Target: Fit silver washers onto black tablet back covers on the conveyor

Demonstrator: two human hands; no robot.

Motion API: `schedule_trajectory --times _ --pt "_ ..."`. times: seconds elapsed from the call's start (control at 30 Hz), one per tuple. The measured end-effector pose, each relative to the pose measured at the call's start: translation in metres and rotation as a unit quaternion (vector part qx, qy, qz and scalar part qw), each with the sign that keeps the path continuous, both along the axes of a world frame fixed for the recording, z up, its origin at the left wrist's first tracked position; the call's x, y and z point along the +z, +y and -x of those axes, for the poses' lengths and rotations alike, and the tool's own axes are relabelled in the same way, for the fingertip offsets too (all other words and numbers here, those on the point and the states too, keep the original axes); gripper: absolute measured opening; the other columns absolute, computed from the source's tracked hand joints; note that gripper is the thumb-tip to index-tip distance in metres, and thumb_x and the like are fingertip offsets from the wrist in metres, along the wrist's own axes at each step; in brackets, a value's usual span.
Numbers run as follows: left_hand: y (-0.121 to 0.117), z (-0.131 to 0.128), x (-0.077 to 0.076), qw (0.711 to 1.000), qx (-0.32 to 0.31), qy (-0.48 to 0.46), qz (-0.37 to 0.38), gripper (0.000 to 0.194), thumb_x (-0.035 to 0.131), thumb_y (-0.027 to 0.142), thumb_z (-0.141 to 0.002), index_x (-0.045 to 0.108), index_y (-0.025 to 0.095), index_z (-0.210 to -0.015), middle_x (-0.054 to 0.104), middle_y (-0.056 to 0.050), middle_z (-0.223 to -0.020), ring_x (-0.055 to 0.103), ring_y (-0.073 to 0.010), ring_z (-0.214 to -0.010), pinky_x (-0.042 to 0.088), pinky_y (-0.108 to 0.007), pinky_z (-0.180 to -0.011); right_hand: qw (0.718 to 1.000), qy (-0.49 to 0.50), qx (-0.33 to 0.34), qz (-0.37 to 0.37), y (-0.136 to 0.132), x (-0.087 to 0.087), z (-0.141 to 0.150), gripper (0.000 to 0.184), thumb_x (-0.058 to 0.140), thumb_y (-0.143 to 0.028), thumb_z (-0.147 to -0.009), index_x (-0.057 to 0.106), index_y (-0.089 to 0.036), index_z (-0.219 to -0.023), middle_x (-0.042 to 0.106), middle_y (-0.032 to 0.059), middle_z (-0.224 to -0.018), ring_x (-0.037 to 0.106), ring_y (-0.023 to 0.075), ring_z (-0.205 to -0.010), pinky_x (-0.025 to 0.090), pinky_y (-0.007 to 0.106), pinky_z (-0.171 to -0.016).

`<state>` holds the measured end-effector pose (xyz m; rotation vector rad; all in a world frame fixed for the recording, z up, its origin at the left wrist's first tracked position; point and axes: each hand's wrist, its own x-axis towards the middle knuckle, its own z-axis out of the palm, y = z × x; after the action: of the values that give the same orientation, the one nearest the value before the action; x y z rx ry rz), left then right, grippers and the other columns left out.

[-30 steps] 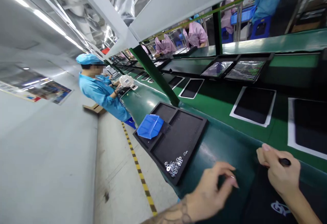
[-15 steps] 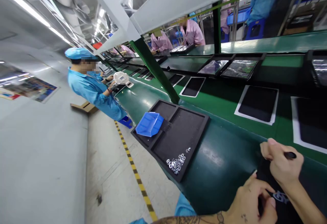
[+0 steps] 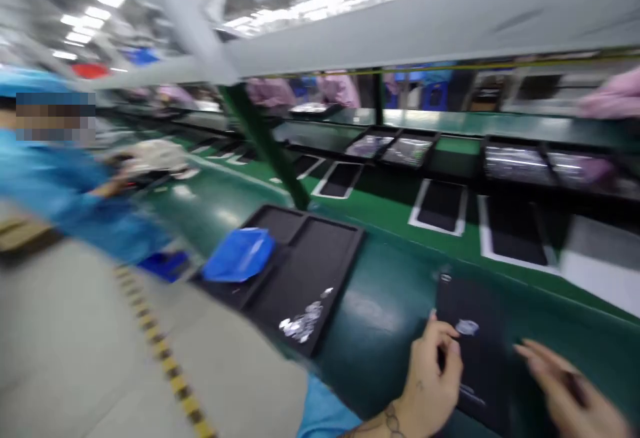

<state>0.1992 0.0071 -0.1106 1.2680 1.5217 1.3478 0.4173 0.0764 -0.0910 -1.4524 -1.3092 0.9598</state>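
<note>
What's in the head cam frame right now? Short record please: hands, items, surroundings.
Left hand: at the edge of a dark panel, touching it
Right hand: motion-blurred, beside the panel, possibly holding a small dark item
Surface: green conveyor belt
Nearby: black compartment tray with a blue plastic bin and metal washers
Co-worker: person in blue smock, far left

Head-worn view, looking forward and down

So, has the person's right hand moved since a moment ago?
Yes: the right hand has moved farther from the black tray, toward the view's lower right.
</note>
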Motion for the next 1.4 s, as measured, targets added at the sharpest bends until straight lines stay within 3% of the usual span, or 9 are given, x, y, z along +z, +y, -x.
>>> schedule_trajectory --times 0.1,0.2,0.33,0.47,0.53,0.67,0.87,1.03,1.4 --pt "0.015 -0.018 0.009 0.996 -0.034 -0.072 0.048 0.028 0.055 0.050 -0.110 0.064 0.024 -0.112 0.059 0.000 -0.079 0.058 -0.0175 -0.072 0.055 -0.031 -0.077 0.995 0.005 -0.015 0.096 -0.059 0.008 -0.002 0.050 0.089 -0.061 -0.079 0.086 -0.029 -0.117 0.083 0.0131 -0.107 0.077 0.0274 -0.079 0.057 0.031 -0.051" --pt "0.056 -0.045 0.012 0.985 -0.088 -0.145 0.043 0.035 0.055 0.055 -0.110 0.060 0.022 -0.116 0.055 0.002 -0.077 0.056 -0.0153 -0.070 0.049 -0.027 -0.070 0.980 0.086 -0.051 0.171 -0.051 0.014 -0.008 0.073 0.088 -0.068 -0.079 0.078 -0.018 -0.132 0.069 0.0044 -0.071 0.061 0.0185 -0.054 0.047 0.027 -0.044" --pt "0.107 -0.067 0.014 0.966 -0.139 -0.220 -0.002 0.043 0.062 0.058 -0.106 0.056 0.020 -0.123 0.059 0.002 -0.081 0.061 -0.0149 -0.076 0.059 -0.033 -0.088 0.969 0.141 -0.136 0.152 -0.005 0.038 -0.057 0.091 0.093 -0.068 -0.071 0.068 -0.013 -0.139 0.042 -0.0114 -0.057 0.026 0.0062 -0.041 0.021 0.021 -0.037" --pt "0.132 -0.057 0.010 0.957 -0.133 -0.256 -0.028 0.042 0.066 0.057 -0.104 0.057 0.019 -0.120 0.059 0.003 -0.085 0.060 -0.0124 -0.074 0.065 -0.040 -0.093 0.983 0.089 -0.147 0.070 0.073 0.077 -0.119 0.078 0.092 -0.060 -0.078 0.067 -0.016 -0.138 0.033 -0.0123 -0.062 0.028 0.0080 -0.048 0.026 0.021 -0.043" --pt "0.133 -0.054 0.006 0.958 -0.141 -0.248 -0.033 0.040 0.067 0.056 -0.104 0.060 0.019 -0.117 0.060 0.002 -0.085 0.060 -0.0121 -0.072 0.065 -0.035 -0.084 0.983 -0.062 -0.149 0.091 0.113 0.093 -0.147 0.059 0.080 -0.056 -0.090 0.069 -0.017 -0.133 0.034 -0.0103 -0.063 0.033 0.0105 -0.050 0.031 0.023 -0.046" --pt "0.130 -0.057 0.002 0.961 -0.145 -0.231 -0.040 0.037 0.068 0.054 -0.105 0.064 0.018 -0.116 0.064 0.000 -0.087 0.062 -0.0112 -0.070 0.062 -0.027 -0.074 0.931 -0.293 -0.164 0.145 0.169 0.098 -0.172 0.030 0.079 -0.034 -0.089 0.074 -0.016 -0.113 0.057 0.0000 -0.072 0.057 0.0186 -0.068 0.048 0.029 -0.064" --pt "0.133 -0.060 0.002 0.952 -0.208 -0.222 -0.036 0.038 0.068 0.050 -0.106 0.067 0.018 -0.127 0.076 -0.006 -0.099 0.072 -0.0142 -0.079 0.064 -0.031 -0.083 0.911 -0.390 -0.057 0.125 0.230 0.059 -0.084 0.028 0.073 -0.035 -0.098 0.072 -0.019 -0.121 0.076 0.0091 -0.111 0.070 0.0262 -0.111 0.051 0.034 -0.102" --pt "0.140 -0.050 0.004 0.953 -0.227 -0.197 -0.043 0.034 0.067 0.048 -0.107 0.070 0.016 -0.118 0.078 -0.007 -0.097 0.072 -0.0148 -0.079 0.064 -0.030 -0.081 0.886 -0.425 -0.047 0.180 0.271 0.039 -0.002 0.045 0.066 -0.031 -0.104 0.058 -0.011 -0.143 0.063 0.0256 -0.147 0.068 0.0341 -0.129 0.053 0.045 -0.110" --pt "0.184 -0.003 0.003 0.967 -0.151 -0.196 -0.062 0.034 0.068 0.049 -0.106 0.066 0.017 -0.116 0.078 -0.009 -0.101 0.073 -0.0145 -0.081 0.065 -0.030 -0.085 0.830 -0.482 -0.022 0.280 0.275 0.081 0.013 0.041 0.059 -0.028 -0.106 0.070 -0.004 -0.137 0.070 0.0319 -0.135 0.071 0.0384 -0.128 0.057 0.047 -0.105"
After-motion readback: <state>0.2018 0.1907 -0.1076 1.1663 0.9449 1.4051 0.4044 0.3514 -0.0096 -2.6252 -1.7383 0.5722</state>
